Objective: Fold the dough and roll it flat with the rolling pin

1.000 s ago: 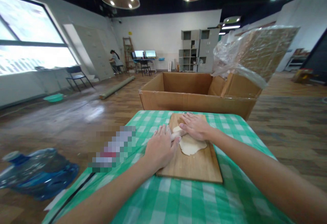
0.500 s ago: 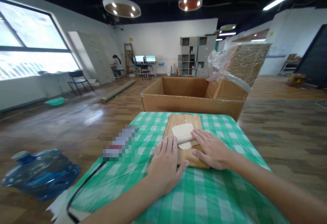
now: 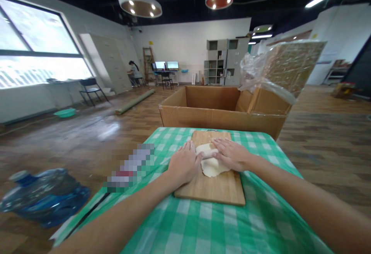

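A pale rolling pin [image 3: 206, 154] lies across a flat sheet of dough [image 3: 213, 168] on a wooden cutting board [image 3: 211, 192]. My left hand [image 3: 185, 163] rests over the pin's left end, fingers stretched forward and thumb pointing inward. Over the right end lies my right hand [image 3: 232, 153], its fingers extended flat and its thumb beside the pin. Both palms press from above rather than wrap round it, and they hide the pin's ends. Dough shows on the far and near sides of the pin.
A green checked cloth [image 3: 199, 223] covers the table. A blurred-out device [image 3: 131, 167] with a black cable lies on the left. Beyond the far edge stands an open cardboard box [image 3: 220, 117]. A large water bottle [image 3: 46, 196] lies on the floor at left.
Both hands and the rolling pin have moved away from me across the dough. More of the dough and the board's near end now shows. The view has shifted slightly.
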Motion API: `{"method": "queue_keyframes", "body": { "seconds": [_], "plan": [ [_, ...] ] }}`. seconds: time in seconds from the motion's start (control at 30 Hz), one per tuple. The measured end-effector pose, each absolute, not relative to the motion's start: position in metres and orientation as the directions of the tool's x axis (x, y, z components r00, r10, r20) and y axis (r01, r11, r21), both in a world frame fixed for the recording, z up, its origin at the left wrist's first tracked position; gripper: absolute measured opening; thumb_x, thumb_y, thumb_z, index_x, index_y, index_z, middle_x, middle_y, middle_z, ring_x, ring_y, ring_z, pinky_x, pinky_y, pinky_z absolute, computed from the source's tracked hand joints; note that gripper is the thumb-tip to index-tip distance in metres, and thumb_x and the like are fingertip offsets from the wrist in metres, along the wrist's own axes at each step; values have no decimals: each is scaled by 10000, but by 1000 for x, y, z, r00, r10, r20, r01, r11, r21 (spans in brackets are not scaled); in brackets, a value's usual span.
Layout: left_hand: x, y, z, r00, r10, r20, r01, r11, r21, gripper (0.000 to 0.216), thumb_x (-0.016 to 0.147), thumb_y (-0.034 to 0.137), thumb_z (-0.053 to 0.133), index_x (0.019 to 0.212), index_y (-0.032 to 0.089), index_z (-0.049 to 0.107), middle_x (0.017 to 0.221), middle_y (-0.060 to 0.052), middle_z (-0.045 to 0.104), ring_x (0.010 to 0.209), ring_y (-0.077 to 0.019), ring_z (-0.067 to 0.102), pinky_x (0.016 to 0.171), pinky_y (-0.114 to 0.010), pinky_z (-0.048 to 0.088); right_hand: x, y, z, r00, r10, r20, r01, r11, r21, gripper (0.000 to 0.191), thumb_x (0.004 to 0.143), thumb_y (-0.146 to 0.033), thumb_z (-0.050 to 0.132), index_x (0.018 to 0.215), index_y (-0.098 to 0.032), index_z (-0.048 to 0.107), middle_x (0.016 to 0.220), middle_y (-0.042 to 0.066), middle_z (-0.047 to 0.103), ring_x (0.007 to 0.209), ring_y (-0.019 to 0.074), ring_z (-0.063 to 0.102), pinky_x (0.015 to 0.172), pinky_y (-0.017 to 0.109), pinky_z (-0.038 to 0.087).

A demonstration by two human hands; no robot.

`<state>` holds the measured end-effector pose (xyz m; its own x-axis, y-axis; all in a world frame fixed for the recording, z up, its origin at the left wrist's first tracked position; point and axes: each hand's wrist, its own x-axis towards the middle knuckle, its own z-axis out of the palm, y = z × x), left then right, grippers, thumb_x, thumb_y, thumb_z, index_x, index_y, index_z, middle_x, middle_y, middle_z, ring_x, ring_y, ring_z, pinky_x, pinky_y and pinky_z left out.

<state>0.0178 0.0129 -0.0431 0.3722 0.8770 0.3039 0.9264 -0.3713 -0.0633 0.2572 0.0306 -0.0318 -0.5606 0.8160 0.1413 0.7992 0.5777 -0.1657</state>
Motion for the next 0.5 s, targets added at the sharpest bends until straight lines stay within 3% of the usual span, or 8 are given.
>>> {"method": "queue_keyframes", "body": {
  "seconds": [0.23,0.37,0.5],
  "plan": [
    [6,83,-44,531,831,165,835,-480,-267,458,1085,297,228,1398,159,533,1230,-229,649,1158,-325,634,920,-480,514,243,117,-46,-626,761,170,760,644,-82,571,1089,-458,221,1362,-176,636,1460,135,600,1387,288,519,1212,527,295],
    [2,94,-46,528,838,139,836,-483,-261,437,1084,307,261,1419,181,513,1227,-211,636,1138,-317,630,899,-456,519,242,126,-53,-644,744,181,746,663,-71,504,1082,-430,268,1349,-217,638,1476,104,591,1425,282,473,1229,553,254],
    [5,74,-45,528,832,172,838,-477,-265,459,1089,316,218,1417,187,513,1236,-203,626,1150,-319,623,887,-450,520,245,102,-50,-611,760,221,769,636,-64,588,1080,-492,228,1401,-170,602,1516,127,546,1469,300,410,1238,558,223]
  ]
}}
